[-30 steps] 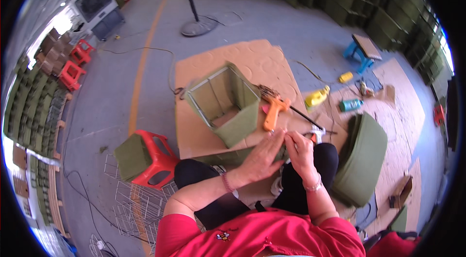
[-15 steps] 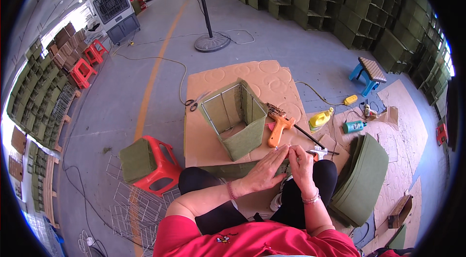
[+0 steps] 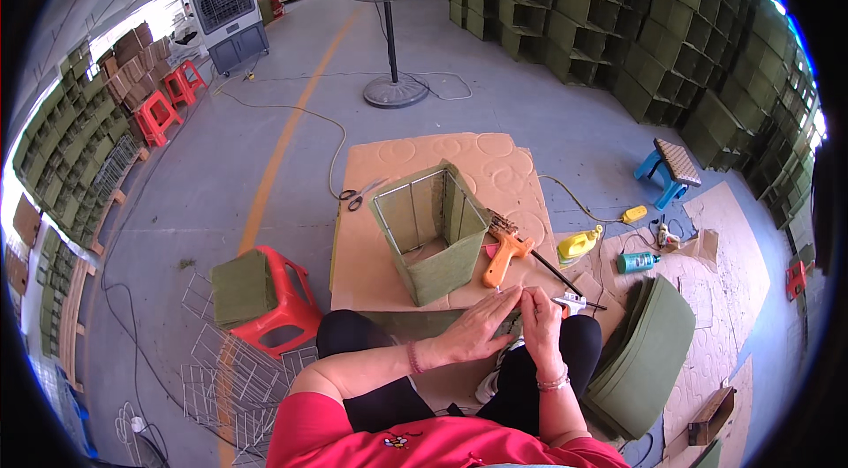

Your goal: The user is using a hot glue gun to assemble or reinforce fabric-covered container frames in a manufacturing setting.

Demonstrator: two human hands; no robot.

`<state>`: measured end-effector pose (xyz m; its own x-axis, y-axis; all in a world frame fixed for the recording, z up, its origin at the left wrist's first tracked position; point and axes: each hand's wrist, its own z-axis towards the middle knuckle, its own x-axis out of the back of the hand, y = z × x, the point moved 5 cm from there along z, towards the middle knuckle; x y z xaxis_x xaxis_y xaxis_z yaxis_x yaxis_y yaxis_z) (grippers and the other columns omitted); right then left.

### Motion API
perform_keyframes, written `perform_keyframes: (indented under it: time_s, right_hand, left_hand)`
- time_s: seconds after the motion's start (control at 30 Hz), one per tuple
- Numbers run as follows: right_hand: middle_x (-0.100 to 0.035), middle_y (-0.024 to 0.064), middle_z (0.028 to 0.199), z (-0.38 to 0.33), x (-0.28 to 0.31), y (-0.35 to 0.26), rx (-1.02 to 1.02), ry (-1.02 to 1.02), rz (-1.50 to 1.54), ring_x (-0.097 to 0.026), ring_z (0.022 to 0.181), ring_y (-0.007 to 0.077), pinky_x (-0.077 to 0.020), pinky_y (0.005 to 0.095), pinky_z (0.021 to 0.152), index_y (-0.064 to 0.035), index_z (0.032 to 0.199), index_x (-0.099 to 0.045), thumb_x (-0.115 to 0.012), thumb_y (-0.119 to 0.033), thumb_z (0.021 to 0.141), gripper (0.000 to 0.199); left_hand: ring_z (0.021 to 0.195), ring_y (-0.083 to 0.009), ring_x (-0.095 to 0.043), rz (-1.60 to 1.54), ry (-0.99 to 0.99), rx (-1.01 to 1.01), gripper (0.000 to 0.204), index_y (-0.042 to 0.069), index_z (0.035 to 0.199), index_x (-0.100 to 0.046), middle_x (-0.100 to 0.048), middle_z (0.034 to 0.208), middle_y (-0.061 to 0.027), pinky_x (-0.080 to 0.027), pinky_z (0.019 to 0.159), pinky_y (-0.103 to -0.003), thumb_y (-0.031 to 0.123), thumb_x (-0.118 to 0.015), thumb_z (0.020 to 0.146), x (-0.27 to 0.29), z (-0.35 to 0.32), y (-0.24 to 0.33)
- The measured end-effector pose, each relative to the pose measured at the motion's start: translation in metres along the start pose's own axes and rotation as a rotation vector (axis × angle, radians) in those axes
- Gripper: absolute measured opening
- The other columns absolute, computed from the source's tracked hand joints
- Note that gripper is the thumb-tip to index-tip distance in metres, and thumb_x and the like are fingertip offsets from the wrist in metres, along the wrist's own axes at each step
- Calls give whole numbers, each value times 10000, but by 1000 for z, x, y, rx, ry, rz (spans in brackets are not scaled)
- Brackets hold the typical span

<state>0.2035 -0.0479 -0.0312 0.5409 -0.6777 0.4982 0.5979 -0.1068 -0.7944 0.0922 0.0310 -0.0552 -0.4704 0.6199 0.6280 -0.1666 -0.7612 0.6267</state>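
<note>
Both hands, left hand and right hand, pinch a green felt strip flat over the lap, pressing it down; the wire-framed felt box stands just ahead on cardboard.

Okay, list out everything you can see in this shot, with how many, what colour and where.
Wire-frame box: one, green felt sides, open top, on the cardboard sheet.
Cardboard sheet: one large, tan, on the floor ahead of the knees.
Glue gun: one, orange, right of the box.
Scissors: one pair, left edge of the cardboard.
Felt panels: a stack, green, at the right.
Red stool: one, a green felt block on it, at the left.
Wire grids: several, bare metal, lower left floor.
Blue stool: one, right.
Standing fan: one, top centre.
Green boxes: many, stacked along the back.
Left hand: on a green strip at the knees.
Right hand: beside it, pinching the same strip.
</note>
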Motion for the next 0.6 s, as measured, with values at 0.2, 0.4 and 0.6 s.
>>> perform_keyframes:
  time_s: [0.2, 0.4, 0.6]
  right_hand:
    - [-663, 180, 755, 1, -1, 0, -1, 9, 5, -660, 668, 309, -500, 372, 626, 16, 936, -619, -553, -108, 975, 146]
    - [-656, 186, 760, 0, -1, 7, -56, 13, 36, -651, 677, 326, -491, 376, 626, 18, 935, -616, -549, -112, 979, 152]
    - [-642, 183, 732, 0, 3, 7, -29, -5, 40, -635, 655, 306, -486, 366, 628, 16, 935, -615, -530, -115, 988, 165]
  left_hand:
    - [1418, -373, -318, -15, -30, 9, 883, -67, 1502, -201, -310, 1514, -272, -235, 1192, -439, 135, -700, 802, -4, 0, -2]
    - [1408, -386, -333, -20, -28, 5, 863, -53, 1498, -235, -313, 1524, -255, -281, 1172, -440, 179, -719, 823, -2, 1, -2]
    - [1411, -383, -330, 10, -47, -46, 856, -39, 1506, -232, -310, 1531, -244, -268, 1178, -441, 197, -711, 837, -2, 1, -2]
